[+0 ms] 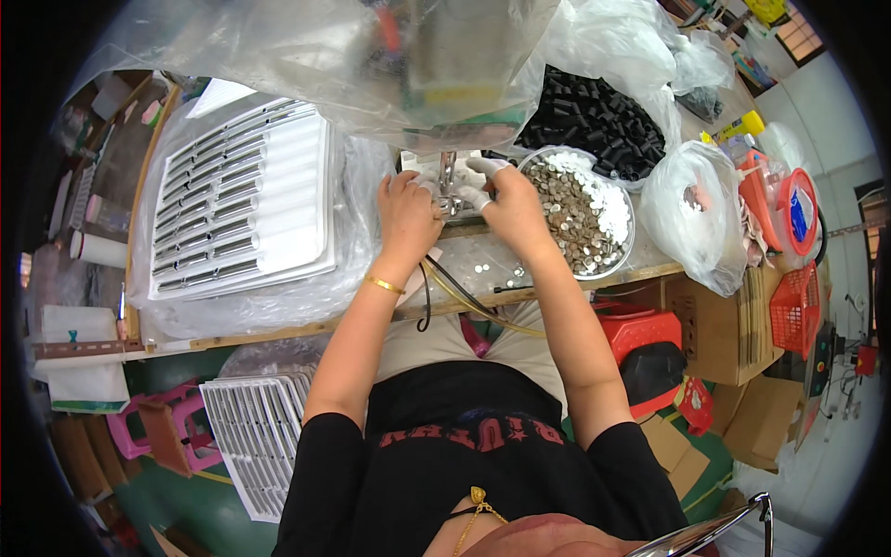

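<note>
At the workbench's middle, both hands are at a small metal fixture [448, 172] with a shiny upright post. My left hand [406, 212] is on its left side, fingers bent and closed at its base; what they hold is hidden. From the right, my right hand [513, 206] reaches in, with white covers on thumb and forefinger. Its fingers are curled toward the base, and any small part in them is too hidden to name. Close by on the right stands a round clear tub [583, 271] of small silvery and white round pieces.
White trays [302, 200] with rows of chrome tubes lie left. Black short tubes [594, 121] fill a plastic bag behind the tub. Clear plastic sheeting [316, 56] hangs over the far side. A cable [455, 283] crosses the bench edge. More filled trays [251, 436] stand below left.
</note>
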`<move>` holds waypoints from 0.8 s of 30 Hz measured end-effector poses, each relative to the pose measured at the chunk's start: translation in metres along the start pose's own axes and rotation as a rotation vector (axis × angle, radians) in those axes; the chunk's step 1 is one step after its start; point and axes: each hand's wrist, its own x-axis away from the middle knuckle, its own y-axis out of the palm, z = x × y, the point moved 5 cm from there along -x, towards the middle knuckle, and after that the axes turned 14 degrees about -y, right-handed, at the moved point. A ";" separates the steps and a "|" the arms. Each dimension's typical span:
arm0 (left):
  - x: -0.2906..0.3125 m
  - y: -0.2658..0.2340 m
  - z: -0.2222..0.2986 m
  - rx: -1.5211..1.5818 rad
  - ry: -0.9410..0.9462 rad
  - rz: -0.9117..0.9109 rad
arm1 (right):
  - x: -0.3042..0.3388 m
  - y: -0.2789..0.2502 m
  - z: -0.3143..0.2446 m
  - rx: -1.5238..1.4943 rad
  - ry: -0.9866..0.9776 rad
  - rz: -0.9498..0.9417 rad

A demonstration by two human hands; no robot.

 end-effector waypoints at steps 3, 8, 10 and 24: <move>0.000 -0.010 0.002 0.030 0.020 0.037 | -0.001 -0.017 0.027 0.048 0.068 0.045; 0.003 -0.019 -0.005 0.286 0.020 0.200 | -0.032 -0.026 0.099 0.410 -0.041 0.033; -0.004 -0.028 0.010 0.288 0.039 0.266 | -0.045 -0.018 0.112 0.510 -0.119 -0.021; -0.009 -0.030 0.015 0.891 -0.181 0.159 | -0.013 -0.016 0.084 -0.376 0.287 0.008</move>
